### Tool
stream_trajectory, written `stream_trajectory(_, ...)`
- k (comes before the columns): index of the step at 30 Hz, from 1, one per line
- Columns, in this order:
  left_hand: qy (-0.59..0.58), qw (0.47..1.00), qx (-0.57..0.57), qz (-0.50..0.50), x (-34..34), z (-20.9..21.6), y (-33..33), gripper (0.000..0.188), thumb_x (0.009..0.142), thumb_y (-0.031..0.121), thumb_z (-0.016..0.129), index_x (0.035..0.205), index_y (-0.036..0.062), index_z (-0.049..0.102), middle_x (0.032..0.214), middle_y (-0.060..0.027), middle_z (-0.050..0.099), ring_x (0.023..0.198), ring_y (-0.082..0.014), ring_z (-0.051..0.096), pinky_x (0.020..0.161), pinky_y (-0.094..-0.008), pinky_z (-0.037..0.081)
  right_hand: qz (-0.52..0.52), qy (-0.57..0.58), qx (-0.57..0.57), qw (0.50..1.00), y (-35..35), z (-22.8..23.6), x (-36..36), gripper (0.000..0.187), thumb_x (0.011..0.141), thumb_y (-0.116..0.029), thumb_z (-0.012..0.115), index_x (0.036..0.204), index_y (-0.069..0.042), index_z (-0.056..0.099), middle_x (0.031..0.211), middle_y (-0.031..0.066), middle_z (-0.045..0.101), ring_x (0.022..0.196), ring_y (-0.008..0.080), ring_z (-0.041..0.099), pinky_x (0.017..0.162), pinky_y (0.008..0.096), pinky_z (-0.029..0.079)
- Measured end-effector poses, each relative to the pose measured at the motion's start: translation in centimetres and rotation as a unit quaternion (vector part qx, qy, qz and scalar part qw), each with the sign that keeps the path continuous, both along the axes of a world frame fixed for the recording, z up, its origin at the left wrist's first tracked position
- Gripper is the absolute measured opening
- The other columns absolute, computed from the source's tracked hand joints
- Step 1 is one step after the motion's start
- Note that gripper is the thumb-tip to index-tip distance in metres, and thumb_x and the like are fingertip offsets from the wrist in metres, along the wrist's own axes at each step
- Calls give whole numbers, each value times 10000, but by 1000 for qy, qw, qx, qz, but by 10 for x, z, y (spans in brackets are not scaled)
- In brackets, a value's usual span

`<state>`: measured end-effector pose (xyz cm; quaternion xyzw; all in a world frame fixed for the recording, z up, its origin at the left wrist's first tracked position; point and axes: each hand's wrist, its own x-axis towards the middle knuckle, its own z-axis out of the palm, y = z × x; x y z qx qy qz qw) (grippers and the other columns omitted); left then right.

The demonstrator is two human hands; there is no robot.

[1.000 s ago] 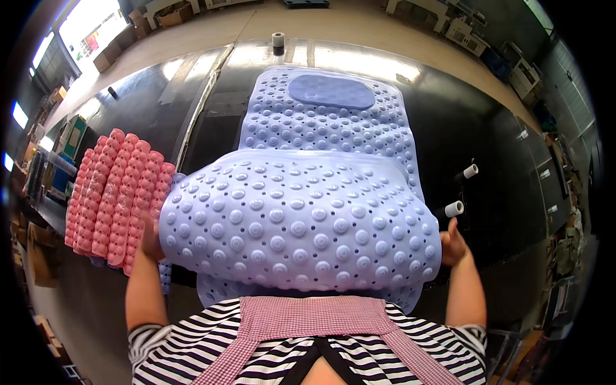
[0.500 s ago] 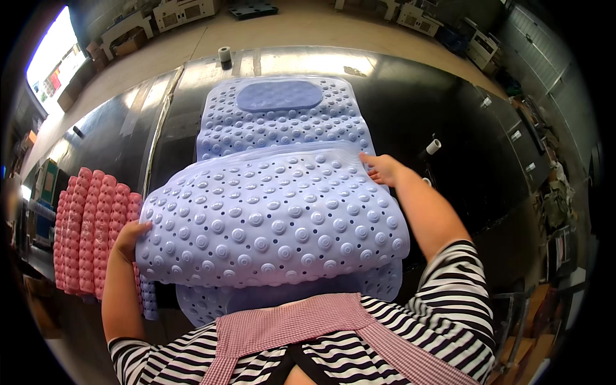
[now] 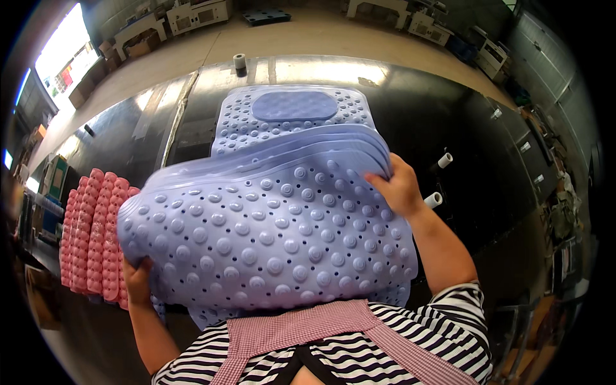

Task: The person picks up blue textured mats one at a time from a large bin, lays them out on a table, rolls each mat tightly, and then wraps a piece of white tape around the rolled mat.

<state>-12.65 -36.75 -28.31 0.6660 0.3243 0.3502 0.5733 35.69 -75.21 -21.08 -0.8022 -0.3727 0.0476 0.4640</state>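
Observation:
Several layered, light-blue rubber mats with round raised bumps and small holes, a stack of bath mats (image 3: pixel 266 237), are lifted and bent in front of me. My right hand (image 3: pixel 401 186) is closed on their far right corner, thumb on the bumpy face. At the left edge, my left hand (image 3: pixel 136 279) is closed round the near left side, its fingers partly hidden under the mats. Beneath and beyond lies another blue bath mat (image 3: pixel 234 119) with a smooth darker oval panel (image 3: pixel 295 106) near its far end.
Rolled pink bumpy mats (image 3: pixel 96 237) stand side by side at my left. The black table (image 3: pixel 475 128) carries white rolls (image 3: pixel 445 160) on the right and another white roll (image 3: pixel 239 61) at its far edge. Machines (image 3: pixel 199 14) stand across the floor.
The stack's far edge has risen and curled, showing its separate layers. My right hand has closed firmly on the corner; my left hand has slid nearer to me along the left edge.

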Motion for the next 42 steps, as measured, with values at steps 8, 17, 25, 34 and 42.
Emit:
stream_trajectory(8,-90,973,-194,-84,-115,-26,-39,673,731,82,779,1348,-45,543,1218,-97,679,1106,-259,661,957,-410,531,111,-225,161,954,-65,14,-114,271,782,-136,821,989,-86,652,1246,260,637,1214,396,624,1061,467,467)
stream_trajectory(17,-145,980,34,130,-50,3,-95,626,858,170,799,1394,9,519,1262,-53,632,1129,-241,616,982,-389,485,19,-391,217,894,-50,37,-136,250,919,-179,699,1080,-24,589,952,128,712,798,242,678,756,358,532)
stream_trajectory(25,-212,918,161,292,146,142,16,262,964,235,677,1050,-12,705,933,-83,695,832,-202,664,704,-356,532,-339,-405,556,642,16,201,-21,453,976,-233,621,1258,118,565,1177,267,663,1068,389,661,903,436,539)
stream_trajectory(34,222,926,165,256,435,58,150,867,882,611,661,1475,36,399,1355,-217,593,1298,-393,546,1104,-547,347,-491,-468,55,732,147,123,284,1030,906,-654,608,1605,-56,146,1429,275,541,1367,396,481,1135,552,336)
stream_trajectory(42,388,791,399,-256,320,-41,-3,840,903,648,604,1592,250,334,1682,-168,169,1556,-398,110,1189,-677,32,126,-171,-391,896,44,-90,-2,965,871,-715,592,1621,-220,241,1684,202,105,1562,389,71,1230,598,28)
